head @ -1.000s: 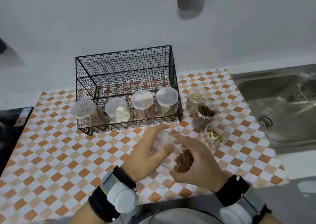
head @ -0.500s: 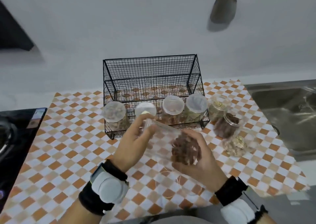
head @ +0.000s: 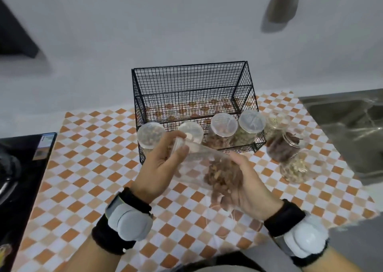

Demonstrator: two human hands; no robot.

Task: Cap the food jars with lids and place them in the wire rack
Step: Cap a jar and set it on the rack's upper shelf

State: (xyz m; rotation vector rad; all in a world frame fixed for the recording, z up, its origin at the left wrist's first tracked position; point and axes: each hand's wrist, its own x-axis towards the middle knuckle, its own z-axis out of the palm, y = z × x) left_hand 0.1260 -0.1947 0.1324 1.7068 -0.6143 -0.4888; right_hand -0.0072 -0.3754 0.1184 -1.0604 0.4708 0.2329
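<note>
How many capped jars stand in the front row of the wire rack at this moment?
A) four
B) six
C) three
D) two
A: four jars with pale lids stand side by side along the front of the wire rack, from the leftmost capped jar to the rightmost capped jar; the three jars to the right of the rack are outside it.

A home kitchen: a stainless steel sink (head: 342, 130) is set into the surface (head: 87, 168) at the right, a black cooktop (head: 18, 168) at the left, food jars (head: 222, 129) between.
</note>
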